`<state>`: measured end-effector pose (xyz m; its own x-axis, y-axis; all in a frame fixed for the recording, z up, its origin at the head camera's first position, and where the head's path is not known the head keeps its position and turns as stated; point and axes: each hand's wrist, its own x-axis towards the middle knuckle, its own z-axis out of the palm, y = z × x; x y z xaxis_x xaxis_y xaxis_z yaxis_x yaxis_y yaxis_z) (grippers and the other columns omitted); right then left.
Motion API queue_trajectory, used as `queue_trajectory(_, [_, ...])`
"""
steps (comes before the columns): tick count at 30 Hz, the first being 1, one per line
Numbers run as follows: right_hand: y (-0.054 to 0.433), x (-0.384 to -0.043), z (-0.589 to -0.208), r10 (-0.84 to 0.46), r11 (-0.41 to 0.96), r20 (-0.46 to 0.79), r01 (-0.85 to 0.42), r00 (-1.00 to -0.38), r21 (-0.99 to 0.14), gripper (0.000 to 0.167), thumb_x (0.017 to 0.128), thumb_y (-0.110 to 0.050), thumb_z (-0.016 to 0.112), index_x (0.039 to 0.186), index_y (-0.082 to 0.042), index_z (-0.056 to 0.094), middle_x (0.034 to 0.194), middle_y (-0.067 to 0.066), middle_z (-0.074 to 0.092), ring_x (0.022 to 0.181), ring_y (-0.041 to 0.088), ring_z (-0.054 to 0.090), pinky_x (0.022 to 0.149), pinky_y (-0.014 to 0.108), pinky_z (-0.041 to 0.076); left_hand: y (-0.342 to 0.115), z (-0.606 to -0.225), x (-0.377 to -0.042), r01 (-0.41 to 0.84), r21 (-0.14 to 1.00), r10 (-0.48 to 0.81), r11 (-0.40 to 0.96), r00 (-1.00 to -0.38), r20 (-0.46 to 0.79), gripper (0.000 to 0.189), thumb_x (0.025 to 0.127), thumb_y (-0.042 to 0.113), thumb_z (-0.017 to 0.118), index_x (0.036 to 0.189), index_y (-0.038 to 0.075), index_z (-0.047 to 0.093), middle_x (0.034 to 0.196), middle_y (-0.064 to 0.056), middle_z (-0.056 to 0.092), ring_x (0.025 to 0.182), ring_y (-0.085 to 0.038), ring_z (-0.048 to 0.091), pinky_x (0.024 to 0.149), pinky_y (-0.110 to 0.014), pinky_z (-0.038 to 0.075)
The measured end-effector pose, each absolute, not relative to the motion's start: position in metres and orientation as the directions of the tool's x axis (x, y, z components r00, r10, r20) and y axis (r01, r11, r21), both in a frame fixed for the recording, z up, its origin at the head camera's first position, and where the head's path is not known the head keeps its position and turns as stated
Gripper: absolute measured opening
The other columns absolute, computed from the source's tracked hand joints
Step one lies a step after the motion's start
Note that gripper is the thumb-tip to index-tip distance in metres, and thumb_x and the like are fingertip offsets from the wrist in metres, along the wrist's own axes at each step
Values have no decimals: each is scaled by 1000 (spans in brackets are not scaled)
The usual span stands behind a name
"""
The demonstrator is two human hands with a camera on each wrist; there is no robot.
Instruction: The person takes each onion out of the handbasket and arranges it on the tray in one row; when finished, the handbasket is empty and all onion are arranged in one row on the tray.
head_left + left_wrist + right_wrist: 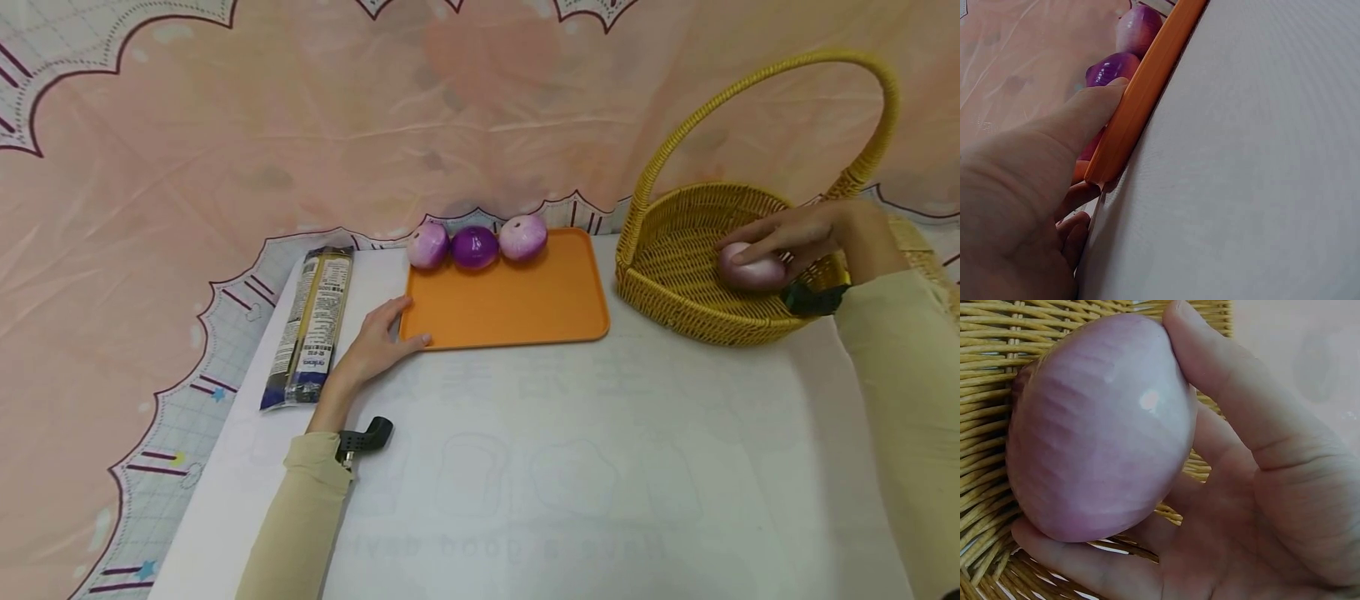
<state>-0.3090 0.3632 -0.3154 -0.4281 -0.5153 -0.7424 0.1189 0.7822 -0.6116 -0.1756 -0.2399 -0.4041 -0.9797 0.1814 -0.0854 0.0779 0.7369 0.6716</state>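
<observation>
My right hand (806,237) holds a purple onion (750,268) inside the yellow wicker basket (675,308). The right wrist view shows the thumb on one side of this onion (1104,431) and fingers curled round the other, with the basket weave close behind. At the near left corner of an orange tray (510,308), my left hand (378,342) grips the rim. Its thumb lies over the tray edge (1141,100) in the left wrist view, with the other fingers partly hidden. Three more onions, among them a darker purple one (475,247), sit in a row along the tray's far edge.
A long printed packet (311,325) lies left of the tray. The basket's tall arched handle (750,79) rises at the right. A patterned pink cloth (450,100) stands behind the white table (562,467).
</observation>
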Motion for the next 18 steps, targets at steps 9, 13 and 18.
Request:
queue_trajectory(9, [359, -307, -311, -501, 792, -755, 128, -423, -597, 69, 104, -32, 39, 155, -5, 1, 152, 30, 6, 121, 23, 46, 96, 38, 52, -242, -404, -177, 76, 669, 183, 740, -979, -92, 81, 87, 38, 70, 151, 7, 31, 159, -16, 26, 149, -36, 15, 122, -54, 15])
queue_trajectory(13, [356, -305, -310, -492, 806, -741, 83, -457, -586, 72, 103, -35, 41, 155, -3, 2, 152, 31, 8, 121, 24, 46, 94, 38, 52, -243, -404, -176, 72, 665, 176, 743, -980, -91, 80, 87, 37, 70, 151, 7, 31, 159, -15, 26, 149, -36, 15, 122, -53, 15])
queue_trajectory(18, [351, -301, -308, -469, 835, -699, -13, -540, -550, 73, 102, -41, 41, 155, -2, 11, 150, 32, 18, 123, 31, 44, 92, 38, 52, -241, -405, -176, 81, 673, 182, 735, -980, -81, 78, 88, 34, 70, 150, 6, 32, 159, -16, 27, 149, -35, 16, 123, -51, 15])
